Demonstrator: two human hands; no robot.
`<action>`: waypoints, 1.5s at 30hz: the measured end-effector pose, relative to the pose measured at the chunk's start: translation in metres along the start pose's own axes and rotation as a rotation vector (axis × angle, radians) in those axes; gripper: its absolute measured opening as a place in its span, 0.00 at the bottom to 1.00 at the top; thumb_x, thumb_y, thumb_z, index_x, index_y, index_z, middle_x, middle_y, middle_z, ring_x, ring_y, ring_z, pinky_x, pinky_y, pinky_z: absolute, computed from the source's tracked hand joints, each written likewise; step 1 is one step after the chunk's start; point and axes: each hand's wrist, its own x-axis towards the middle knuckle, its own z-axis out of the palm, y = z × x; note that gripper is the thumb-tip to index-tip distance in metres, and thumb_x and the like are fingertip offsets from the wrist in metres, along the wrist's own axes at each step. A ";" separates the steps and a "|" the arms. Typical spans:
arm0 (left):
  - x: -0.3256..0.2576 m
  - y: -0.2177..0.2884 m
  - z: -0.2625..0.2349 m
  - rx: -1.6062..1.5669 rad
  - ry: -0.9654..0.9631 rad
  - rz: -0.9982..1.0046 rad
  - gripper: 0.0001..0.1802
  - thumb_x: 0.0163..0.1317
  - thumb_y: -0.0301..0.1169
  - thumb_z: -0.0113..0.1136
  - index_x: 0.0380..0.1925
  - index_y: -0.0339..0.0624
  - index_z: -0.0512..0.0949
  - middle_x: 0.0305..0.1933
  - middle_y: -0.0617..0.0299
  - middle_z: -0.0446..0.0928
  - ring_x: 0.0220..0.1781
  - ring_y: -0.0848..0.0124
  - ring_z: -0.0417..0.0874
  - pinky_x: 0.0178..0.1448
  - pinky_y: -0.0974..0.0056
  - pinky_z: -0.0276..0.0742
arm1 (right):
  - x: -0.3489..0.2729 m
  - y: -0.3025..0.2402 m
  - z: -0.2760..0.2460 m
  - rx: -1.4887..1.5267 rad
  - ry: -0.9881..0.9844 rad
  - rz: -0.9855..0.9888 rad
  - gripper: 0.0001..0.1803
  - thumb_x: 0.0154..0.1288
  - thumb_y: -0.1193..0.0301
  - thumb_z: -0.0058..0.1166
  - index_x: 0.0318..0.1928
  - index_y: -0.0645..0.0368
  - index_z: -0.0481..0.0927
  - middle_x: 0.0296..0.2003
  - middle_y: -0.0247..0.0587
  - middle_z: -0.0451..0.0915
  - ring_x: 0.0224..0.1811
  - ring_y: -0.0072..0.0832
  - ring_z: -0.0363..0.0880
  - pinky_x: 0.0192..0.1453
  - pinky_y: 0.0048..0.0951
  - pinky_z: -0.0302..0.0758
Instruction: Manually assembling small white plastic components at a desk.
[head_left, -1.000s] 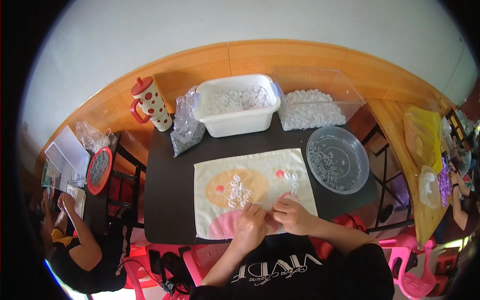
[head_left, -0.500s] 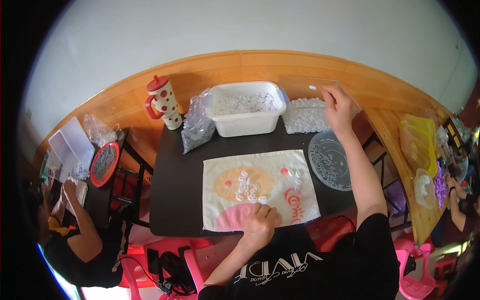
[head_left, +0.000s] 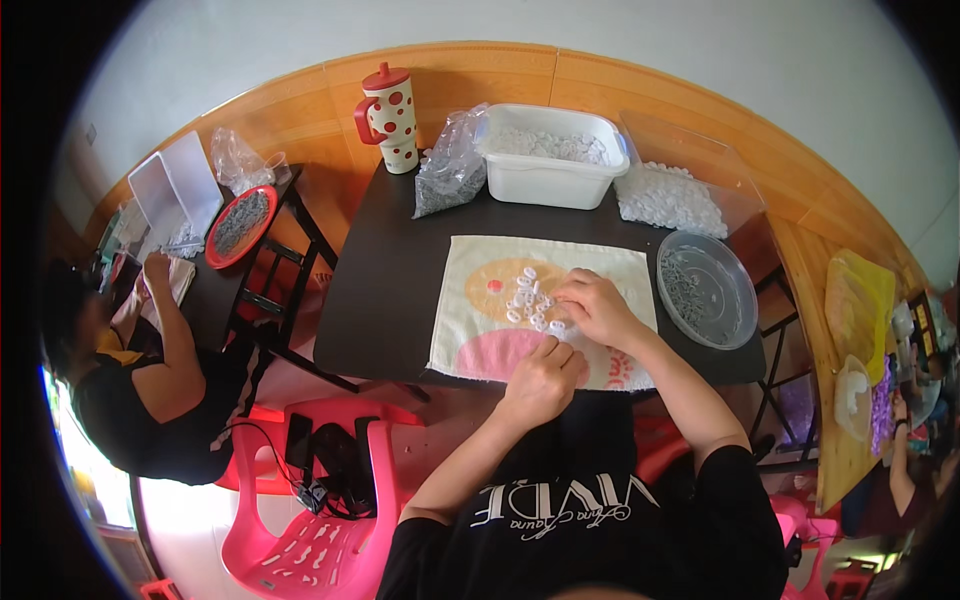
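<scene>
in the head view, a cluster of small white pieces (head_left: 528, 298) is seen lying on a printed cloth (head_left: 470, 330) spread over the dark worktop (head_left: 385, 290); they are judged light, hard and smooth, likely to slip or scatter, and best pinched singly at the rim with fingertips. the right hand (head_left: 598, 308) is curled narrow over the edge of the cluster, fingertips touching the pieces, while the left hand (head_left: 545, 380) is closed loosely at the cloth's near edge (what it holds, if anything, cannot be told). roughly a dozen or more loose pieces are counted on the cloth, too small to number exactly. beyond it, one white tub (head_left: 552, 158), one clear bin (head_left: 680, 185), one clear round dish (head_left: 708, 290), one plastic bag (head_left: 452, 170) and one spotted mug (head_left: 388, 103) are counted.
</scene>
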 end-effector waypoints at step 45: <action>0.008 0.006 0.005 -0.612 0.094 -0.573 0.05 0.59 0.15 0.64 0.35 0.32 0.83 0.34 0.58 0.82 0.35 0.74 0.81 0.39 0.71 0.75 | -0.150 0.108 -0.190 -0.441 0.259 0.639 0.11 0.54 0.86 0.56 0.39 0.65 0.81 0.30 0.53 0.82 0.33 0.46 0.83 0.39 0.37 0.77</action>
